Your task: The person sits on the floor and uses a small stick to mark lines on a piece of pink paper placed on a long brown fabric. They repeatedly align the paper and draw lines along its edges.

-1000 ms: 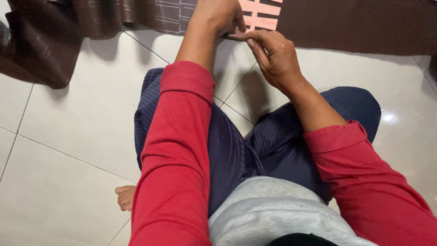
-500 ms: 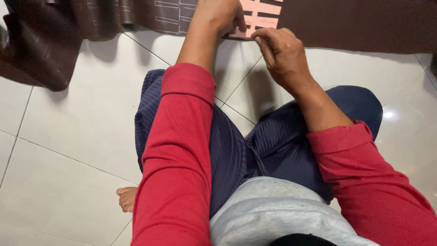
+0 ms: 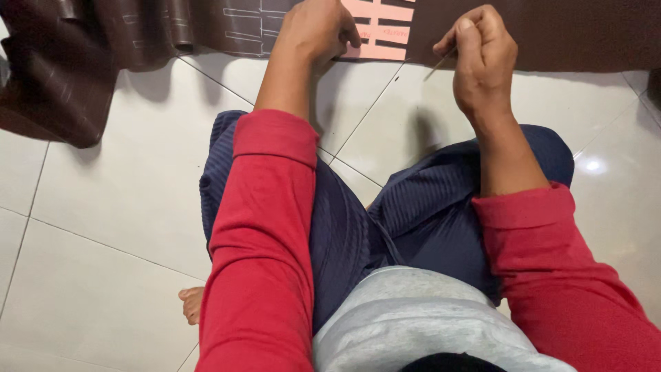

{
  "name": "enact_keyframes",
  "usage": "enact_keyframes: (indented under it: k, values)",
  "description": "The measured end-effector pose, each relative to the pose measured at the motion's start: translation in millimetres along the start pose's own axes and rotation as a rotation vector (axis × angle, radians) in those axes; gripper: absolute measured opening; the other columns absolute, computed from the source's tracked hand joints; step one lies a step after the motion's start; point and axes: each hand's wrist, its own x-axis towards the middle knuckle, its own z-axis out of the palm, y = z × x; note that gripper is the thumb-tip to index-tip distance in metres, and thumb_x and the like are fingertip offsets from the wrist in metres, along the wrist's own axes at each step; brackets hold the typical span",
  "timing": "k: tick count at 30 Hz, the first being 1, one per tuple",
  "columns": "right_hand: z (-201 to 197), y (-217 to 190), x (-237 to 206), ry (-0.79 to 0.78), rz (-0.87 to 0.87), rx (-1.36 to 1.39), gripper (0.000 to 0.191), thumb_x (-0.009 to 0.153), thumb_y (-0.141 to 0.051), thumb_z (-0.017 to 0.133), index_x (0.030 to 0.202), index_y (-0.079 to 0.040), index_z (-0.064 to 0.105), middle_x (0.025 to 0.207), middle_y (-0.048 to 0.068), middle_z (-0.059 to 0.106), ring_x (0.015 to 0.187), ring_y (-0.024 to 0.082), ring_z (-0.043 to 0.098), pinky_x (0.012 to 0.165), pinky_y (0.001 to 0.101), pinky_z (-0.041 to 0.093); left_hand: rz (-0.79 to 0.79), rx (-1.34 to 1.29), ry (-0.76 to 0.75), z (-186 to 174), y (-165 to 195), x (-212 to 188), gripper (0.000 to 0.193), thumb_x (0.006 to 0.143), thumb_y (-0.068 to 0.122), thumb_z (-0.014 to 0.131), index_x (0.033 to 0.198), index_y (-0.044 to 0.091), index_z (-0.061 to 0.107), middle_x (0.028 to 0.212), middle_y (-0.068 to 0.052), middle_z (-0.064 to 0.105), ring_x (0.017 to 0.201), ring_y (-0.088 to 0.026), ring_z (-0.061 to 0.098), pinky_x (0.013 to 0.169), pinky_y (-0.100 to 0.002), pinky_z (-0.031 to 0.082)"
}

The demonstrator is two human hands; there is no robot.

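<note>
Pink slotted template point(image 3: 385, 31) flat on brown sheet point(image 3: 551, 34); left hand point(image 3: 317, 27) presses it, right hand point(image 3: 482, 55) grip clamped on thin tool point(image 3: 437, 65).

Our left hand point(image 3: 318, 29) rests on the slotted card point(image 3: 383, 31), which lies on the sheet point(image 3: 551, 31) beyond our knees; our right hand point(image 3: 482, 58) sits just right, pinching a thin strip point(image 3: 438, 64).

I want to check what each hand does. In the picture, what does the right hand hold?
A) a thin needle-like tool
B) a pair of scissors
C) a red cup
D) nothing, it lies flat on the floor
A: the right hand pinches a thin needle-like tool between thumb and fingers, raised above the white tiled floor, beside the pink pattern sheet.
</note>
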Motion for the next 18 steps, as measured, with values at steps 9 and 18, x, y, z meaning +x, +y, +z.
enact_keyframes:
  k: [9,18]
  values:
    - [43.7,27.4,48.8,-0.119,0.038,-0.731,0.086,0.077,-0.038,0.094,0.148,-0.015,0.051,0.114,0.017,0.059,0.103,0.039,0.063,0.085,0.05,0.051,-0.316,0.168,0.16,-22.3,-7.2,-16.3,0.059,0.085,0.032,0.084,0.139,0.023,0.063,0.147,-0.006,0.058,0.138,-0.033,0.052,0.111,-0.049,0.043]
    - [38.7,35.3,50.7,-0.092,-0.091,-0.548,0.045,0.077,-0.019,0.094,0.11,-0.005,0.067,0.108,0.013,0.066,0.102,0.031,0.067,0.086,0.041,0.055,-0.796,0.168,-0.147,-18.0,-24.6,-18.6,0.099,0.097,0.07,0.059,0.167,0.034,0.0,0.176,0.003,-0.009,0.159,-0.037,-0.008,0.115,-0.081,0.008]
